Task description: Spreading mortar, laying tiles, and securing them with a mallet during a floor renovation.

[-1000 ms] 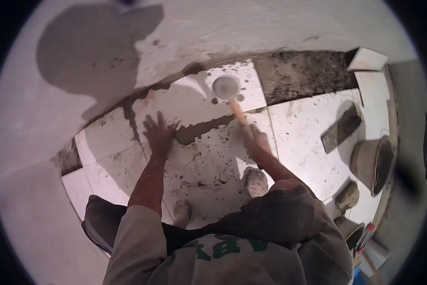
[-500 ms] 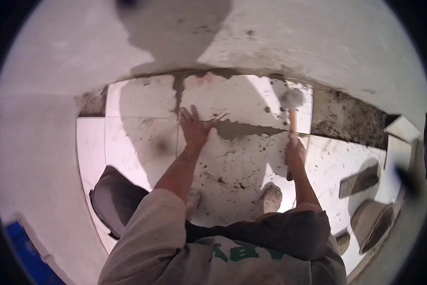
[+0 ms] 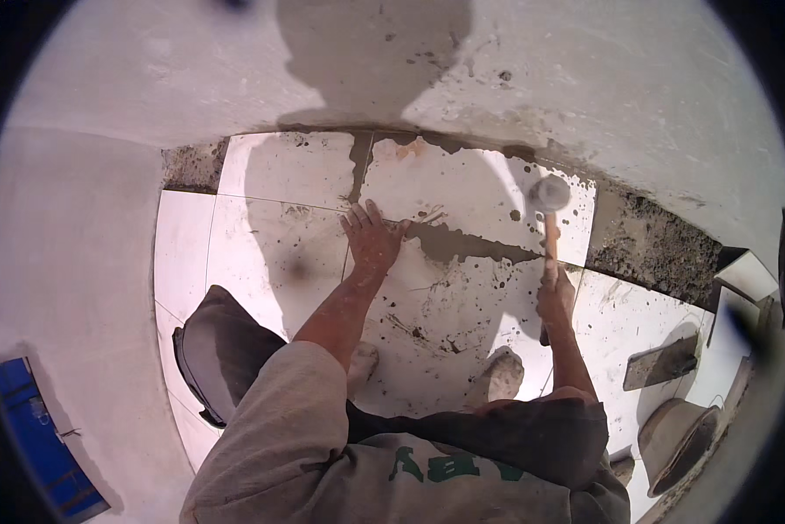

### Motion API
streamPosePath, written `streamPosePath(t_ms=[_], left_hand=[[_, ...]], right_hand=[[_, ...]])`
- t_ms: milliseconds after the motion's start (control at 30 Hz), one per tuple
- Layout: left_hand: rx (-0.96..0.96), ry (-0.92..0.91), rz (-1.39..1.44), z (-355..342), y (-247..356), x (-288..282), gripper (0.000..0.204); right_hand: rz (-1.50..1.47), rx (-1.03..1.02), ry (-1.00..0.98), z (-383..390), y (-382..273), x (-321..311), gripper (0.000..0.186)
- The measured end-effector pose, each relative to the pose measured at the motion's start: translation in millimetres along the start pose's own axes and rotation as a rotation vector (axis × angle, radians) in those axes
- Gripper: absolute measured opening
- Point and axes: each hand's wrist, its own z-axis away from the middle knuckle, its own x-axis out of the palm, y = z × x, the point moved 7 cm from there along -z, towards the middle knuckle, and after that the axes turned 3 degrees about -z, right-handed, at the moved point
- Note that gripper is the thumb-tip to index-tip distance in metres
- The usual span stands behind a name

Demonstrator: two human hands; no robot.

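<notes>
Toward 2 o'clock, R hand [image 3: 556,295] is gripping a mallet [image 3: 550,194] at a wht tile [image 3: 462,185]; L hand [image 3: 375,244] is lying flat, fingers spread, near the tile's 8 o'clock corner.

Green lettering [image 3: 464,469] is showing on a gray shirt [image 3: 497,502], approx 6. Mallet's rounded head is topping a wood-colored handle [image 3: 550,237]; can't tell if it's touching tile, approx 1. Smeary gray paste [image 3: 462,244] is edging the tile; rough, crumbly bed matl [image 3: 654,237] is lying at 3, bucket [image 3: 672,437] sitting at 4.

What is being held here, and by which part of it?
A mallet, held in the right hand around the lower part of its wooden handle. The left hand holds nothing; it rests spread on the white floor tiles.
</notes>
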Motion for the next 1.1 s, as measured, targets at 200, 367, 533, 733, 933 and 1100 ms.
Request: streamPosePath(t_ms=[200, 367, 533, 733, 933, 1100], left_hand=[[-0.041, -0.09, -0.03, 0.5, -1.5, 4.3, 0.094], [-0.02, -0.091, -0.056, 1.2, 0.6, -0.5, 0.092], [-0.015, -0.102, -0.054, 2.6, 0.8, -1.3, 0.091], [-0.023, -0.098, -0.033, 2.3, 3.0, -11.6, 0.087], [0.041, -0.096, -0.091, -33.1, -5.3, -19.2, 0.073], [0.234, -0.032, -0.013, -90.9, 4.7, -13.6, 0.068]], right_hand=[[-0.164, -0.408, -0.357, 7.8, -111.2, 58.1, 0.034], [0.228, -0.619, -0.284, -4.1, -161.3, 134.1, 0.039], [0.317, -0.642, -0.372, 2.6, -164.0, 157.2, 0.05], [0.251, -0.793, -0.267, 11.9, -167.4, 127.4, 0.043], [0.128, -0.518, -0.256, 9.0, -106.4, 96.7, 0.04], [0.118, -0.42, -0.214, 30.6, -50.0, 58.0, 0.041]])
